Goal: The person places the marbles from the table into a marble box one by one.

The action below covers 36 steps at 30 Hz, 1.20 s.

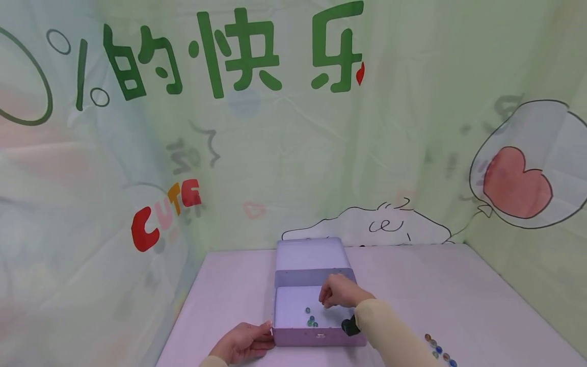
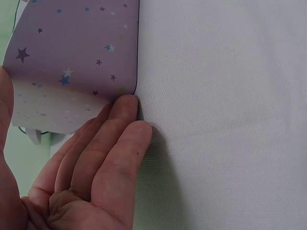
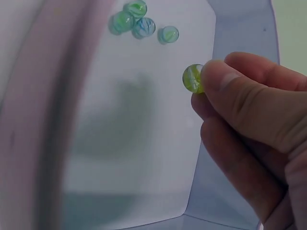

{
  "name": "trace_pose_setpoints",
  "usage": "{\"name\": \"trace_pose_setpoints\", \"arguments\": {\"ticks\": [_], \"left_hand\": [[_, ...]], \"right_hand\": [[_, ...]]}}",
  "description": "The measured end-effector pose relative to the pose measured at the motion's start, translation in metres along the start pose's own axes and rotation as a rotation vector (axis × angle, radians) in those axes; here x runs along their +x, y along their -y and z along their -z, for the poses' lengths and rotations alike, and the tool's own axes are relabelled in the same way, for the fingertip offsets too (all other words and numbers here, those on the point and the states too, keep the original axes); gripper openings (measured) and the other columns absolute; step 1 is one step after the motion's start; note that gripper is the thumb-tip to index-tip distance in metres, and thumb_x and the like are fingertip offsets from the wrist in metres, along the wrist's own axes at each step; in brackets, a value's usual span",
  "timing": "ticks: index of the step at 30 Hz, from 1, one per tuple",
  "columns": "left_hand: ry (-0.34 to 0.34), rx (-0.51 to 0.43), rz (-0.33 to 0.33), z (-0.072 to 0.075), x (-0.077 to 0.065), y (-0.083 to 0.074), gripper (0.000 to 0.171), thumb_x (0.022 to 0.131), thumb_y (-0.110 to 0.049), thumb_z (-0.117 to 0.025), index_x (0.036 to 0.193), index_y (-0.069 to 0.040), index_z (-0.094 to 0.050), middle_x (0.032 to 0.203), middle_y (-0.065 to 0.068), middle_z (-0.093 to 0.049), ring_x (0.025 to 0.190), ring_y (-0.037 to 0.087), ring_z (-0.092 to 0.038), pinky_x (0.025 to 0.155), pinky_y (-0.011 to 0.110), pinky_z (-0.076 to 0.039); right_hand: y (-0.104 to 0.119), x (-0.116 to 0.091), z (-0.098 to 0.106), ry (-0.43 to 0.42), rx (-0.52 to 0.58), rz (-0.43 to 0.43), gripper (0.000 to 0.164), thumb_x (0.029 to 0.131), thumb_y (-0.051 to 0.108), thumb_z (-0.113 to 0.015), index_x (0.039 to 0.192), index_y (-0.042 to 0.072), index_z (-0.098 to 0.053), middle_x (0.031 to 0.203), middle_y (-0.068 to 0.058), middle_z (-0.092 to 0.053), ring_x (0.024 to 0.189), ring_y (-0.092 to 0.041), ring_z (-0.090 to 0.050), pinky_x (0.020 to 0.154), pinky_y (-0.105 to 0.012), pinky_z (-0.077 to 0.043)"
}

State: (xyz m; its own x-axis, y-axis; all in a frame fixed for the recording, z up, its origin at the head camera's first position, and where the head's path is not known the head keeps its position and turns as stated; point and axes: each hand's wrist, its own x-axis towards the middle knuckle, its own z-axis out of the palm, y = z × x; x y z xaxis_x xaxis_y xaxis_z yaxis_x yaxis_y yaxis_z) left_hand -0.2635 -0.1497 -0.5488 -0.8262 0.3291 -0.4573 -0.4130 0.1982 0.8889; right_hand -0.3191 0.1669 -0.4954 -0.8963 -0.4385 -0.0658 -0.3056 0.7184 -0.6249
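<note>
While right hand [image 1: 343, 292] pinches marble [image 3: 192, 78], printed backdrop [image 1: 298, 168], green “的快乐” [image 1: 211, 56]

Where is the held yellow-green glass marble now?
In the right wrist view, the yellow-green glass marble is pinched by the right hand, lower right of four green and blue glass marbles.

The right sleeve [image 1: 393, 334] is plain cream, with a rounded black device [image 1: 350, 326] at its cuff [image 1: 365, 310]. The left sleeve [image 1: 213, 362] is cream too.
</note>
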Motion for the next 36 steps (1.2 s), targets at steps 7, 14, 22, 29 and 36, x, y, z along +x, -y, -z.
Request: {"name": "trace_pose_setpoints", "arguments": {"ticks": [7,14,22,29,36], "left_hand": [[0.000,-0.005,0.006,0.001,0.001,0.001,0.056,0.100,-0.038,-0.067,0.119,0.015,-0.066,0.111,0.024,-0.076,0.099,0.023,-0.076,0.089,0.039,-0.062],[0.002,-0.006,0.018,0.002,0.003,0.002,0.058,0.100,-0.039,-0.067,0.120,0.015,-0.065,0.112,0.025,-0.075,0.101,0.025,-0.076,0.091,0.041,-0.061],[-0.007,-0.011,0.014,-0.001,0.002,0.001,0.056,0.101,-0.037,-0.066,0.120,0.015,-0.064,0.112,0.024,-0.075,0.100,0.023,-0.076,0.090,0.040,-0.061],[0.019,0.004,-0.014,-0.001,0.010,0.007,0.061,0.098,-0.039,-0.069,0.121,0.016,-0.063,0.112,0.022,-0.076,0.100,0.023,-0.075,0.091,0.040,-0.061],[0.028,0.018,-0.023,0.006,0.009,0.006,0.061,0.100,-0.038,-0.066,0.124,0.018,-0.060,0.118,0.026,-0.073,0.105,0.027,-0.075,0.094,0.043,-0.060]], "right_hand": [[0.008,0.001,-0.001,-0.011,0.008,-0.006,0.011,0.081,-0.007,-0.080,0.090,0.000,-0.078,0.078,-0.002,-0.073,0.072,-0.015,-0.065,0.067,-0.033,-0.058],[0.007,-0.002,0.002,-0.021,0.041,0.005,0.012,0.082,-0.007,-0.079,0.092,-0.001,-0.078,0.079,-0.004,-0.074,0.072,-0.015,-0.066,0.068,-0.034,-0.059],[-0.030,-0.024,0.022,-0.150,0.306,-0.019,0.016,0.090,0.009,-0.077,0.105,0.003,-0.077,0.098,-0.009,-0.078,0.087,-0.017,-0.072,0.080,-0.035,-0.063],[-0.103,-0.118,0.061,-0.343,0.387,-0.219,0.041,0.096,0.022,-0.074,0.125,-0.007,-0.067,0.116,-0.018,-0.076,0.100,-0.020,-0.074,0.087,-0.037,-0.062],[-0.162,-0.189,0.085,-0.410,0.383,-0.456,0.052,0.097,0.031,-0.072,0.132,-0.006,-0.063,0.118,-0.013,-0.076,0.100,-0.013,-0.074,0.089,-0.036,-0.061]]}}
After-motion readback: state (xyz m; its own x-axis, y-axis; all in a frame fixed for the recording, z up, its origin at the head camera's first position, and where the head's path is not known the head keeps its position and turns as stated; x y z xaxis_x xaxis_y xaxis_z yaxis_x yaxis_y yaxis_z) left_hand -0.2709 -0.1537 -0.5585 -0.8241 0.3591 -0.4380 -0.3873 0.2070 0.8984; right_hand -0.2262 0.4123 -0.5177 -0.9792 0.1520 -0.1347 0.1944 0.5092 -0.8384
